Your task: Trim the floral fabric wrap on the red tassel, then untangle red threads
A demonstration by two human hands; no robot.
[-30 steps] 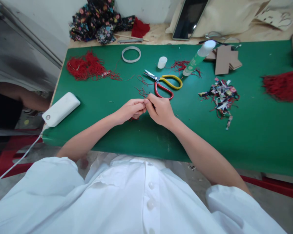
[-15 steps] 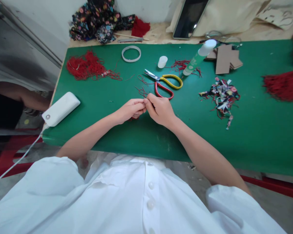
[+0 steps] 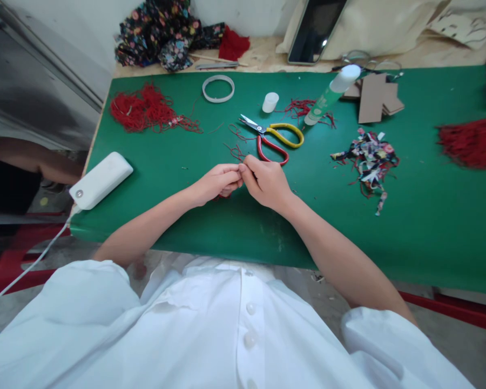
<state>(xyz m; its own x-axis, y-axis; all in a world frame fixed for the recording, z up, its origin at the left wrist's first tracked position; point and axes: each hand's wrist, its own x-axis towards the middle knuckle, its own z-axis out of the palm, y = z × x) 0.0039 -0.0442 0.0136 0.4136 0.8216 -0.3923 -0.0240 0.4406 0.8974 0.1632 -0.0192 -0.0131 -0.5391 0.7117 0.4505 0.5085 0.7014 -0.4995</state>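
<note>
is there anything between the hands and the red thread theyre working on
Nothing visible does. The left hand and right hand meet fingertip to fingertip over the green mat, already pinching something small with a bit of red thread showing beneath. The scissors lie just beyond, apart from them.

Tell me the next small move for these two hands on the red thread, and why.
Probably draw the hands slightly apart to tighten the thread. The left hand and right hand meet fingertip to fingertip over the green mat, pinching red thread that trails toward the scissors, which lie untouched.
</note>
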